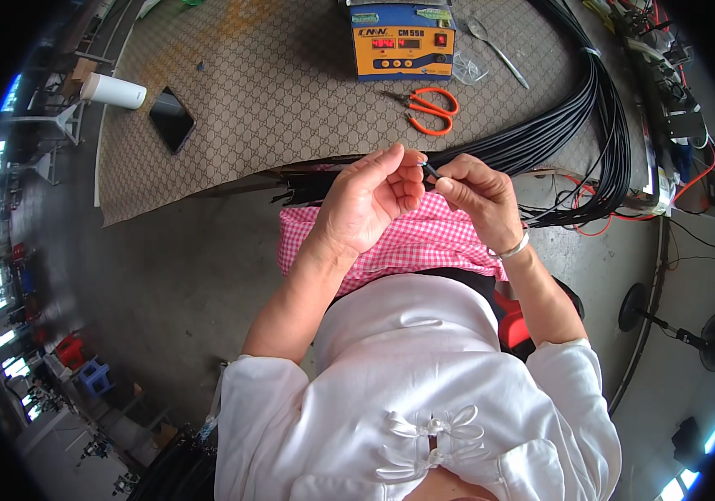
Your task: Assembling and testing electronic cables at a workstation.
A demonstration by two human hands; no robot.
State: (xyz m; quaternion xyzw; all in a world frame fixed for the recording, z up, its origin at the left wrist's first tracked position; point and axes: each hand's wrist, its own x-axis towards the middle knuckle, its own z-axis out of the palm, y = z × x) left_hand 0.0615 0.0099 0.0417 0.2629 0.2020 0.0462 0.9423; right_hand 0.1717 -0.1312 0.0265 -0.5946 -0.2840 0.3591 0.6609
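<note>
The person's 2 hands are raised close to each other over the lap, just off the near edge of the worktop [265, 92]. Between them is a short black cable end [431, 171]. The right hand [487, 198] pinches it between thumb and fingers. The left hand [364, 202] is half curled, palm turned up, its thumb and fingertips at the tip of the cable end; whether they grip the tip or only touch it, one cannot tell.

The cable end looks light, with a smooth, perhaps slightly slippery jacket, and probably bends yet springs back. Its small tip seems the more delicate part, so the sounder hold is on the black jacket just behind it, with a light pinch.

Behind the hands, a thick bundle of black cables [553, 140] curves along the right side of the worktop; as a mass it is likely heavy and springy. Orange-handled cutters [428, 108] lie beyond the hands, near a yellow and blue box [404, 52] and a spoon [505, 59]. A phone [172, 119] and a white cup [113, 91] are to the left.
</note>
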